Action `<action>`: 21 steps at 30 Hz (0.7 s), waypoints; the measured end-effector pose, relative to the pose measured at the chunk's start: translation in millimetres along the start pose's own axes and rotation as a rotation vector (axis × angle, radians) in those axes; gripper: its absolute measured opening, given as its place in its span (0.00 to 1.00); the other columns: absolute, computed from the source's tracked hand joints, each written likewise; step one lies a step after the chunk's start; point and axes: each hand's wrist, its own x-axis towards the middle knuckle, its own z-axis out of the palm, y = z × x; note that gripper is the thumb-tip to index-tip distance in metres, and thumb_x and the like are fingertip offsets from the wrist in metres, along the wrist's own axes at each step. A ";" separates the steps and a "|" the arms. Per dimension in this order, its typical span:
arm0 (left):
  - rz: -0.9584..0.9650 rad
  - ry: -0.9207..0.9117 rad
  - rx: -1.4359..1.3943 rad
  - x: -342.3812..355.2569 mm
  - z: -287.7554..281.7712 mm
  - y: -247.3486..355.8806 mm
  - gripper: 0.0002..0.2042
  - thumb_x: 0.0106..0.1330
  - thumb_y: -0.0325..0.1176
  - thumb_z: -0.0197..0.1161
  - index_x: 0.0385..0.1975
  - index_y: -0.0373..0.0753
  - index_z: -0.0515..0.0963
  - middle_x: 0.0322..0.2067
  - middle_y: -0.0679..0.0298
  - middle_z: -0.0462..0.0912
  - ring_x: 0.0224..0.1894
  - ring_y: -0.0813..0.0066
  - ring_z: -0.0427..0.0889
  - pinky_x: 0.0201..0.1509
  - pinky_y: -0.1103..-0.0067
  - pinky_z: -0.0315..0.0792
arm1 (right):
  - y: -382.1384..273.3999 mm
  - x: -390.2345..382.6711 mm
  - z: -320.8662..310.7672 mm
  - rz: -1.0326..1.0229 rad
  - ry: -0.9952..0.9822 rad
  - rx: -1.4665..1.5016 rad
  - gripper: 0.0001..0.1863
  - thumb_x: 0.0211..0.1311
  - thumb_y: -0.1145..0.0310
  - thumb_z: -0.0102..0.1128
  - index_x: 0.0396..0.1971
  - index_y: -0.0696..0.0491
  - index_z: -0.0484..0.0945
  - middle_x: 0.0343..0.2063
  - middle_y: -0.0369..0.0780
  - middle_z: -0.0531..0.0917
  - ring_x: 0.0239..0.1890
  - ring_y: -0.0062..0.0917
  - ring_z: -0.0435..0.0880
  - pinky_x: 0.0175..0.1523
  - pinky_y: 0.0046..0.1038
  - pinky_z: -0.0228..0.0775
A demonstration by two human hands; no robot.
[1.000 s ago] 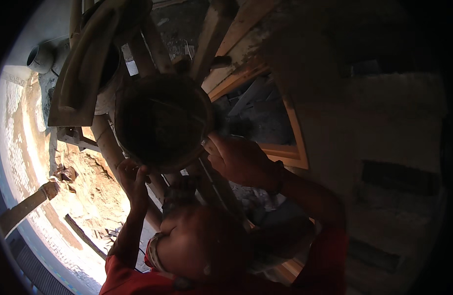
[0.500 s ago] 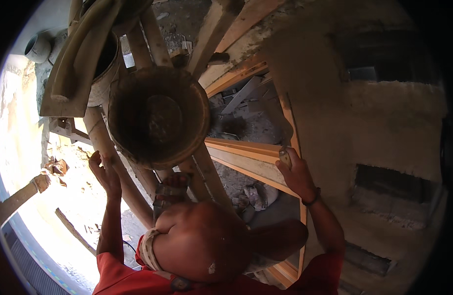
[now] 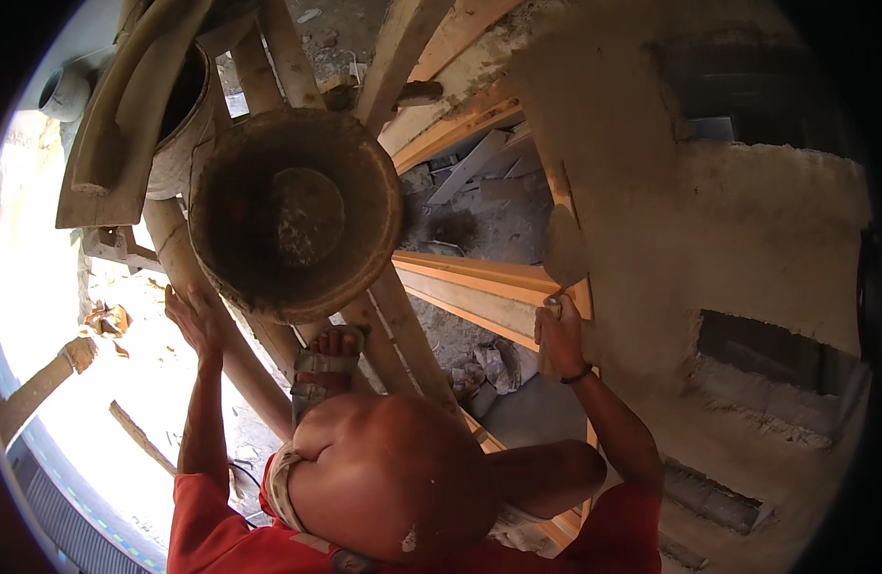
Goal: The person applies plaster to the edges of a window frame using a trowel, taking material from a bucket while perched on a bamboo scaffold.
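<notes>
Your right hand [image 3: 559, 335] is closed around the handle of a trowel [image 3: 563, 247], fingers wrapped and the blade pointing away from you. That blade lies over the corner of an orange wooden frame [image 3: 580, 297], beside the plastered wall [image 3: 632, 210] — whether it touches either one, you cannot tell from here. A dark band [image 3: 577, 375] circles your right wrist.

Your left hand [image 3: 200, 323] grips nothing that shows; its fingers are loosely spread over the round wooden pole [image 3: 232, 340], though the light makes it hard to tell how firmly they rest there.

The wide round tub [image 3: 292, 304] stands upright on the planks [image 3: 402, 330] ahead of you, between your two hands and farther out than both. Its inside is coated with dull residue, with a paler round patch at the bottom. Just beyond it on the left is a bucket [image 3: 203, 110], with a board [image 3: 87, 203] bearing a curved handle partly over it. Your sandalled foot [image 3: 326, 364] is on the planks near the tub — your bent knee [image 3: 402, 459] fills the space closest to you.
</notes>
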 end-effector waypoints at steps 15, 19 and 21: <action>0.044 0.000 -0.027 0.1 1.0 -7.3 0.36 0.73 0.54 0.47 0.68 0.27 0.53 0.65 0.39 0.57 0.67 0.44 0.60 0.70 0.60 0.57 | 103.9 104.0 88.7 -0.331 0.332 0.391 0.12 0.70 0.62 0.57 0.32 0.55 0.71 0.17 0.33 0.72 0.15 0.16 0.70 0.19 0.22 0.62; 0.073 0.007 -0.028 4.0 4.0 -14.1 0.37 0.73 0.55 0.47 0.68 0.27 0.52 0.65 0.39 0.57 0.68 0.44 0.58 0.71 0.61 0.55 | 106.3 131.0 100.6 -0.264 0.379 0.510 0.14 0.67 0.61 0.60 0.32 0.56 0.71 0.18 0.33 0.73 0.16 0.15 0.70 0.20 0.22 0.63; 0.092 0.011 -0.025 6.5 2.8 -17.8 0.37 0.73 0.55 0.47 0.68 0.27 0.53 0.65 0.39 0.57 0.68 0.45 0.58 0.71 0.61 0.55 | 105.4 139.9 112.0 -0.296 0.385 0.504 0.15 0.67 0.59 0.61 0.32 0.56 0.72 0.19 0.32 0.72 0.17 0.15 0.69 0.20 0.22 0.63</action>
